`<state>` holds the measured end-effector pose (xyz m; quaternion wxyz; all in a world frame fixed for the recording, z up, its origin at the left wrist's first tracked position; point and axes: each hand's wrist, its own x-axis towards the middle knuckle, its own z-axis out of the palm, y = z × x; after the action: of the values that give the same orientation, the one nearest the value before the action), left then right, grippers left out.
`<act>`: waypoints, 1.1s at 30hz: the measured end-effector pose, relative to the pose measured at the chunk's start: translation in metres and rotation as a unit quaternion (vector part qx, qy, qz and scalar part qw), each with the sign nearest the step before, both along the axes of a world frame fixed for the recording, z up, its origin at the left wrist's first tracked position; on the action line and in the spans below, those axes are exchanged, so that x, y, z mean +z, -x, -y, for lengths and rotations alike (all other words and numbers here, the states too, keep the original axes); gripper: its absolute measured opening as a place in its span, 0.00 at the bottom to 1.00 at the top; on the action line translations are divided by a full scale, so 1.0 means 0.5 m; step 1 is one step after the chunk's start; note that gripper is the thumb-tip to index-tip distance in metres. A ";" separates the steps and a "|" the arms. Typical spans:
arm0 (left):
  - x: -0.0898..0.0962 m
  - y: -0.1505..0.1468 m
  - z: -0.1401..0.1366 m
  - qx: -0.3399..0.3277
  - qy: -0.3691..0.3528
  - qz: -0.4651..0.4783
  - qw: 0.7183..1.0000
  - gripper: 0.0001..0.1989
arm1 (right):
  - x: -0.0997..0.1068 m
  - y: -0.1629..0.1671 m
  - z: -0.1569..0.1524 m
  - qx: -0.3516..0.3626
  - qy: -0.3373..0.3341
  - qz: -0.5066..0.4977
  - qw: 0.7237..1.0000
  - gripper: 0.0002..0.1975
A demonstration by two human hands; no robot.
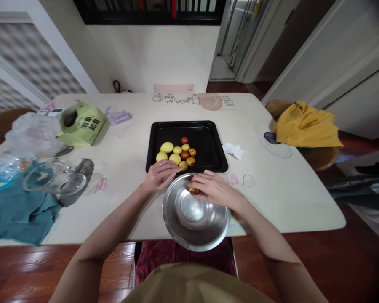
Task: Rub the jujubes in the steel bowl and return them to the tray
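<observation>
My right hand (213, 187) reaches into a shiny metal bowl (177, 233), its fingers curled round a mottled red-brown jujube (193, 190) at the far inner side. My left hand (161, 173) lies over the front edge of a black baking tray (208, 139). Its fingers are stretched out, with the tips close beside a brownish-yellow jujube (183, 165); whether they touch it I cannot tell. Grouped in the tray are several red and yellowish jujubes and a few larger yellow oval fruits (167, 147). The bowl sits at the table's near edge, just in front of the tray.
Right of the tray lies a crumpled white tissue (233, 150). On the left are a glass jug (55, 176) on its side, a teal cloth (22, 210), a green paper bag (84, 122) and clear plastic (34, 132). A yellow cloth (306, 126) covers a chair at right.
</observation>
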<state>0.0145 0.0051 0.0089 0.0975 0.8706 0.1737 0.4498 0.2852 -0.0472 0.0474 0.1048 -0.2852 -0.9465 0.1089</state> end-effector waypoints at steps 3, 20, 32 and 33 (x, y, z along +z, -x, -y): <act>0.002 0.011 -0.005 0.051 -0.021 -0.048 0.997 0.18 | -0.004 0.008 0.005 0.010 -0.006 0.024 1.000 0.06; -0.002 0.027 -0.016 0.153 -0.011 -0.193 0.969 0.11 | -0.009 0.008 0.002 0.022 0.014 -0.014 1.000 0.10; 0.009 0.033 -0.019 0.165 0.009 -0.247 0.955 0.13 | -0.001 -0.003 -0.003 0.028 0.050 -0.075 0.995 0.13; 0.010 0.034 -0.019 0.165 0.010 -0.250 0.954 0.13 | 0.000 -0.005 -0.004 0.028 0.050 -0.089 0.994 0.14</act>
<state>-0.0022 0.0147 0.0139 -0.0158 0.9136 0.3381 0.2253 0.2875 -0.0454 0.0471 0.1709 -0.2527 -0.9343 0.1844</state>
